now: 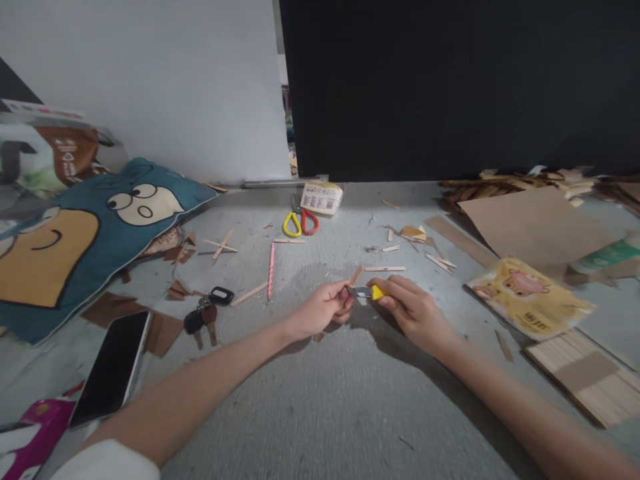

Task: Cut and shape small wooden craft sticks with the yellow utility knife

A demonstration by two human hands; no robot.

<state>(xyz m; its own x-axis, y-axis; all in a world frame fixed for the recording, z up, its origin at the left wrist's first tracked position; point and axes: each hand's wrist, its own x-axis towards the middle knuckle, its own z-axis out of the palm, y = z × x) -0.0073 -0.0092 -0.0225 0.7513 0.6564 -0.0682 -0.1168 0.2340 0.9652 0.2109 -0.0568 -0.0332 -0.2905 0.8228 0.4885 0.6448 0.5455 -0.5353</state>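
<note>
Near the middle of the table, my left hand [325, 309] pinches a short wooden craft stick [357, 275], whose end sticks up past the fingertips. My right hand [413, 309] is closed around a yellow utility knife [377, 292]. The grey blade [361, 292] points left and meets the stick at my left fingertips; whether it cuts into the wood I cannot tell. Just beyond the hands lies another craft stick [385, 269]. To the left are a pink pencil [271, 272] and a craft stick [249, 294].
Scissors [301, 222] with yellow and red handles lie ahead beside a small packet [321, 199]. On the left are keys [201, 321], a phone [113, 367] and a blue cushion [130, 233]. A yellow packet [533, 297], brown cardboard [525, 223] and bundled sticks [590, 373] occupy the right.
</note>
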